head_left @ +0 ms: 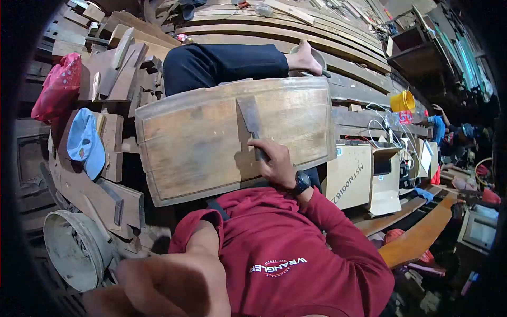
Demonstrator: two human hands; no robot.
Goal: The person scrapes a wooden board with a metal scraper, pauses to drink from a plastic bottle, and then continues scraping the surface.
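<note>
A flat metal scraper (248, 113) lies with its wide blade against a worn wooden panel (185, 137). My right hand (275, 164), with a black watch on the wrist, is closed around the scraper's handle near the panel's lower edge. The panel rests across my lap and has a raised border and darker patches. Close to the camera at the lower left, my left hand (153, 285) is raised and blurred. Its fingers are too smeared to read, and nothing can be made out in it.
A blue cap (85, 142), a red bag (59, 87) and a round bucket (74, 251) are at the left among wood pieces. Cardboard boxes (346, 177), cables and a yellow container (402, 101) stand at the right. A bare foot (306, 59) lies beyond the panel. Another person is partly visible far right.
</note>
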